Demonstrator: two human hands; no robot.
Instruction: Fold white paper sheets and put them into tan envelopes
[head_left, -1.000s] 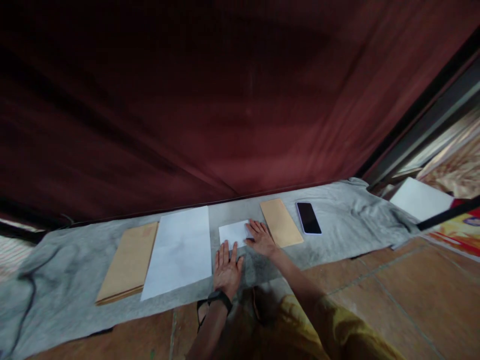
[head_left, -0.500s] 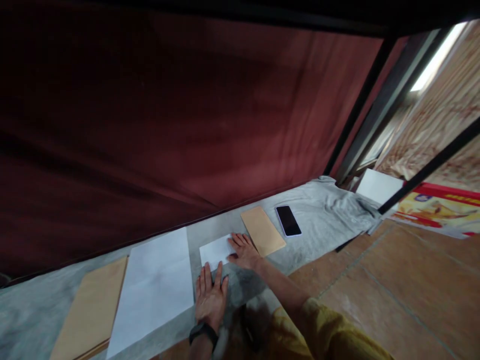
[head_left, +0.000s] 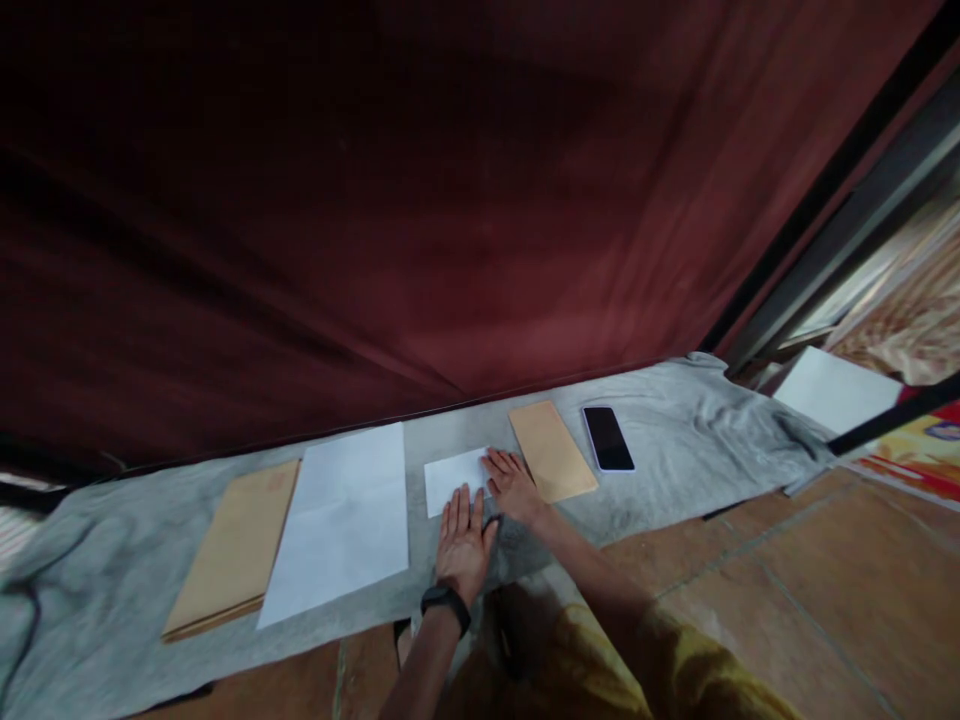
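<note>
White and flat, the small paper [head_left: 454, 478] lay on the grey cloth [head_left: 675, 445] under both hands, just as it had half a second before. The head had turned, so everything sat a bit more to the right in the view. The left hand [head_left: 465, 538] had slid a little closer to the right hand [head_left: 513, 484] than it was then.

The left hand was flat, palm down, with its fingers [head_left: 460, 505] straight and only a little apart. It held nothing. Its fingertips touched the near edge of the small paper, and the rest of the hand rested on the cloth. A black watch [head_left: 445, 601] was on its wrist. The right hand was flat and spread too, and it held nothing. Its fingers [head_left: 498, 464] pressed on the right end of the paper.

Just past the little finger of the right hand lay a tan envelope [head_left: 553, 450], very near the hand. A dark phone [head_left: 608, 438] lay beyond that. On the far side of the left hand lay a big white sheet [head_left: 341, 520], then a pile of brown envelopes [head_left: 234, 545]. A dark red curtain [head_left: 450, 220] hung down close behind the fingertips.
</note>
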